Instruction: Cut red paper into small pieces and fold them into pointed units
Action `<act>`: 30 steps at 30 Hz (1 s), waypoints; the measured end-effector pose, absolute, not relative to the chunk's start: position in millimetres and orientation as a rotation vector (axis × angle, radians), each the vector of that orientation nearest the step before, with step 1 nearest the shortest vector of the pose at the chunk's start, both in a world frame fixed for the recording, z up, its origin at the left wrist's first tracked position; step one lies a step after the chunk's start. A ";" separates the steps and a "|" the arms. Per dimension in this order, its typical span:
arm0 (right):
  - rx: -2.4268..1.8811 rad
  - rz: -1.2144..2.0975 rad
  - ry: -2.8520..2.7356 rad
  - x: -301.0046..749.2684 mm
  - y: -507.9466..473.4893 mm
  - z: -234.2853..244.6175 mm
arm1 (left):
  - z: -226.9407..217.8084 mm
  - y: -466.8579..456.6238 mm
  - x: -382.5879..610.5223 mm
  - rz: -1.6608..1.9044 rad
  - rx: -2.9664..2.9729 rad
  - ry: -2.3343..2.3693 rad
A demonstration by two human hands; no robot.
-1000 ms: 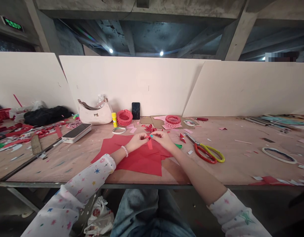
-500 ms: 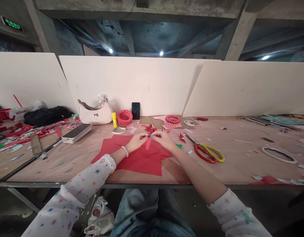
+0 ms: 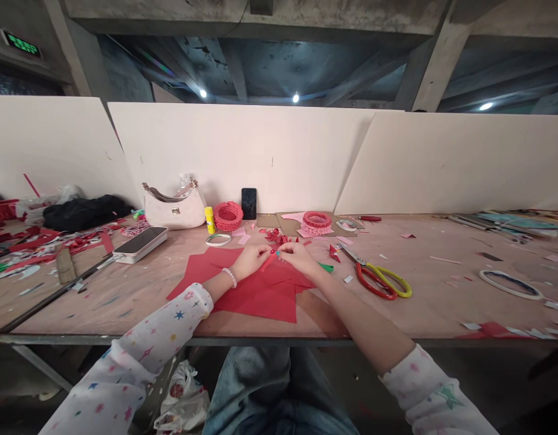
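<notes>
Over a stack of red paper sheets (image 3: 260, 302), both my hands pinch a small red paper strip (image 3: 268, 262) between their fingertips. My left hand (image 3: 251, 260), with a beaded bracelet at its wrist, has its fingers closed on the strip's left side. My right hand (image 3: 297, 257) is closed on the other side, its fingertips almost touching the left ones. Part of the strip is hidden by the fingers. Just beyond lie small folded red paper pieces (image 3: 275, 236). Scissors (image 3: 378, 279) with red and yellow handles lie to the right.
At the back stand a handbag (image 3: 175, 208), a yellow glue stick (image 3: 210, 220), woven red paper rings (image 3: 228, 215) and a phone (image 3: 248, 203). Rolls of white tape (image 3: 509, 284) lie around. A power bank with a phone (image 3: 140, 244) and red scraps (image 3: 29, 241) are at left.
The strip has turned between my fingertips; it hung down before and now slants between my hands. My right fingers have shifted slightly. Everything else stays put.
</notes>
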State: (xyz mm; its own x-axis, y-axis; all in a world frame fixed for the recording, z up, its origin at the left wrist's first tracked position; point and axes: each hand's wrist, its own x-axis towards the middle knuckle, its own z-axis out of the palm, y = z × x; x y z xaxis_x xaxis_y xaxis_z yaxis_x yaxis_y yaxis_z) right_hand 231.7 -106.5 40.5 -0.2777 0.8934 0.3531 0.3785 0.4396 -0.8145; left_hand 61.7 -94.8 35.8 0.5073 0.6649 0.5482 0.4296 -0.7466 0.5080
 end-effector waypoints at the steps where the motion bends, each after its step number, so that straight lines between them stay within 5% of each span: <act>1: -1.084 0.765 -1.845 231.8 -106.9 41.4 | 35.9 -95.3 61.9 1.086 2.421 0.906; 30: -0.900 0.693 -1.953 229.5 -111.6 38.9 | 32.6 -97.7 62.8 0.927 2.116 0.837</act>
State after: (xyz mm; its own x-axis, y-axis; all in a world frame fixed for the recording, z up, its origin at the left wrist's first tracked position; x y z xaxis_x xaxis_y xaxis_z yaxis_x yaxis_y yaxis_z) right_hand 229.5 -111.6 38.9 -0.3759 0.7998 0.4681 0.3261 0.5870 -0.7410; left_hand 62.8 -97.7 32.6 0.5413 0.7593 0.3613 0.2824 -0.5689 0.7724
